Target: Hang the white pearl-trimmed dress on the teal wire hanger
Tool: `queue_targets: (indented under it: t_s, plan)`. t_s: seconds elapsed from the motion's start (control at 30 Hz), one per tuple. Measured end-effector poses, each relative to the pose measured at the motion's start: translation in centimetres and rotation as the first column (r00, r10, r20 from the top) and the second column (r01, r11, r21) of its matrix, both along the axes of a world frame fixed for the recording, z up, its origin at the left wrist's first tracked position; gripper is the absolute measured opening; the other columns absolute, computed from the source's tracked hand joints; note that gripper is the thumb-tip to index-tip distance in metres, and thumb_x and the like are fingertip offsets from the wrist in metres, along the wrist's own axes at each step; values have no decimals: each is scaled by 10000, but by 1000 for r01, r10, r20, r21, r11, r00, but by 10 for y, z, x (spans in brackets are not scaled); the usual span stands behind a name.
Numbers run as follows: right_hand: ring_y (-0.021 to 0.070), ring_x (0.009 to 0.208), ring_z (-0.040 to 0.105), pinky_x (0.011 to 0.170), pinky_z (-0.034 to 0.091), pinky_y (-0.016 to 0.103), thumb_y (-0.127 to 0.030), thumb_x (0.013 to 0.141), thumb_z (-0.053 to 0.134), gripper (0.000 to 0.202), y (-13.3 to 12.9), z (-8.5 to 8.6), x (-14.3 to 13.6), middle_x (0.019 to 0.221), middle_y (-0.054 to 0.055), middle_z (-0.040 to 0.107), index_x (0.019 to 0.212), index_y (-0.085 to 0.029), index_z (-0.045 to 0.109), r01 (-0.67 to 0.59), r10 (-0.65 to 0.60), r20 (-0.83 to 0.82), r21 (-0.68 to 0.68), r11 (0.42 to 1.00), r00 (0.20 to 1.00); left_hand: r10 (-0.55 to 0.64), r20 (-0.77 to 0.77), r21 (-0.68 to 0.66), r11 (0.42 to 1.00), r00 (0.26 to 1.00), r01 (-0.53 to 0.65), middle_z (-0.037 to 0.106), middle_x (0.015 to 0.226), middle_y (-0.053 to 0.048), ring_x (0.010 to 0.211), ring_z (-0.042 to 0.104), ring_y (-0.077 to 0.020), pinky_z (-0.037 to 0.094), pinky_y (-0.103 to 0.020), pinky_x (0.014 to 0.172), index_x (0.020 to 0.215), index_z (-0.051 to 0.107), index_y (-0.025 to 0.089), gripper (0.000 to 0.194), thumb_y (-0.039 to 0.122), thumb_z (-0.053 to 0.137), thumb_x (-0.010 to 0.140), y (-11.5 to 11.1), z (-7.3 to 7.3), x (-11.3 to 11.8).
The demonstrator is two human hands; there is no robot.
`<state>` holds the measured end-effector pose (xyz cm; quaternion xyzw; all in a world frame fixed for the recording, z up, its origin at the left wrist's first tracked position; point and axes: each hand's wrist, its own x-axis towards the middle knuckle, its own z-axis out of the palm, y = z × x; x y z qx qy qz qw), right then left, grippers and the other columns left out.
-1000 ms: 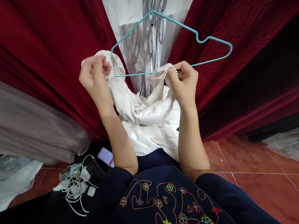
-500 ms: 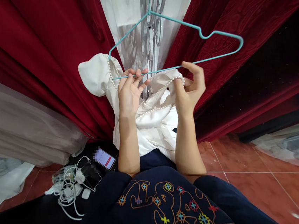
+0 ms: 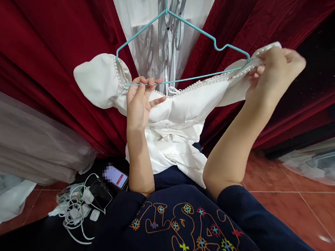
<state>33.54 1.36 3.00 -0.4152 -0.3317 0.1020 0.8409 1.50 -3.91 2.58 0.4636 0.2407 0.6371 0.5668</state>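
A light-blue wire hanger (image 3: 198,77) hangs in front of me, its top at the upper middle. A white dress (image 3: 183,108) with pearl-beaded edges hangs from it down to my lap. The left puffed sleeve (image 3: 96,81) is over the hanger's left end. My left hand (image 3: 143,94) pinches the hanger's bottom bar near that sleeve. Around the hanger's right end lies the dress's other beaded edge, held in the closed fingers of my right hand (image 3: 271,66) and stretched out to the right.
Red curtains (image 3: 88,42) hang on both sides, with white cloth and a pale metal stand (image 3: 169,62) between them. At the lower left, a lit phone (image 3: 116,177) and white cables (image 3: 75,217) lie on a black surface. Red floor tiles (image 3: 281,173) show at the right.
My right hand has moved far to the right with the dress's beaded edge, which now spans the hanger's right end. My left hand has shifted slightly left, still on the bar.
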Motion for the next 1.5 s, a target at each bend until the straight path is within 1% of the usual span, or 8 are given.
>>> queue_targets:
  t_s: [0.23,0.43,0.63,0.8,1.07,1.23,1.33,1.5]
  plan:
    - [-6,297,271,346,133,195,189,785,463,548,-4,53,-35,386,-131,284,506,-259,315,124,-124,7,-106,987,992,5,3,29,1000,1000,-5,668,1071,-67,1433,602,-281,666,-277,803,1011,534,258,127,351,605,1061,0,-3,0]
    - [65,460,565,431,466,184,183,776,492,440,-19,74,-78,564,-91,518,682,-245,456,-151,176,157,-157,976,972,37,5,30,999,999,-37,661,1040,-64,1390,631,-265,654,-270,820,1032,544,255,112,351,577,1078,2,-7,3]
    - [93,779,654,688,561,240,-9,834,648,236,-48,14,-111,1030,26,706,935,-219,606,-262,234,243,88,961,941,42,19,35,998,999,-43,648,1049,-60,1378,639,-279,663,-307,837,1019,527,258,130,357,599,1062,3,-7,4]
    - [122,821,615,661,495,286,-290,958,682,176,-62,-35,-130,1258,40,699,1124,-250,724,-334,360,502,-146,931,786,15,37,84,996,999,-18,664,1068,-62,1343,668,-281,667,-311,849,1026,531,250,108,328,595,1064,6,-10,1]
    - [65,620,391,589,362,297,-360,1029,665,209,-49,-37,-133,1051,26,592,1185,-266,766,-276,275,619,-96,956,736,86,-20,49,995,996,-85,748,1282,-108,1330,705,-291,616,-401,1088,1163,612,211,203,403,627,1099,-9,-8,-6]
    - [56,621,382,581,336,292,-368,1022,678,180,-52,-40,-137,1063,22,600,1133,-250,757,-275,267,597,-79,958,756,209,-261,68,978,942,-199,792,1087,-129,1181,771,-325,673,-399,976,1151,698,185,414,577,736,1021,-20,-6,-34]
    - [57,625,380,574,317,287,-360,1008,691,176,-51,-40,-136,1064,17,610,1128,-247,752,-277,280,594,-98,956,755,499,-185,283,852,846,-441,757,1170,-88,1186,748,-288,649,-400,1013,1207,659,238,402,538,803,982,-9,-4,-46]
    - [86,720,484,596,324,284,-271,968,697,144,-49,-38,-131,1038,24,618,1089,-232,764,-250,260,596,-101,963,759,858,55,663,351,511,-661,634,1353,-63,1295,607,-234,520,-395,1138,1296,577,240,447,232,853,944,15,15,-63]
